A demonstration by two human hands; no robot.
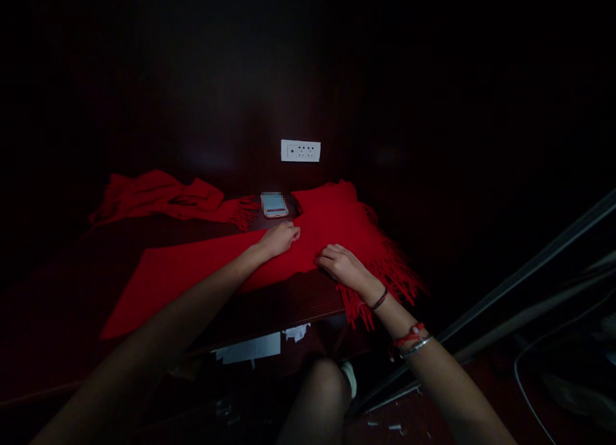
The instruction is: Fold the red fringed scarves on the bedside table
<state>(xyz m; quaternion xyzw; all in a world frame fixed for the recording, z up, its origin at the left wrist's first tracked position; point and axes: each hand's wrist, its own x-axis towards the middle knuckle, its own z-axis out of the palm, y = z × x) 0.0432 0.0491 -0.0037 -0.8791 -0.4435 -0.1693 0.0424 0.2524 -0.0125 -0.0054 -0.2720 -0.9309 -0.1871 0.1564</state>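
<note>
A red scarf [192, 262] with fringed ends lies spread along the dark desk, its left part flat and its right part folded over with the fringe hanging past the front edge. My left hand [280, 238] rests on the scarf's middle, fingers curled in and closed on the cloth. To its right, my right hand [341, 265] is at the near edge of the scarf by the fringe, its fingers bent and pinching the fabric; the fingertips are partly hidden.
A second red fringed cloth [163, 198] lies crumpled at the back left. Near it sits a lit phone [274, 205]. A white wall socket [301, 151] is above. Papers [253, 349] show on a shelf under the dark desk [293, 300]. My knee is below.
</note>
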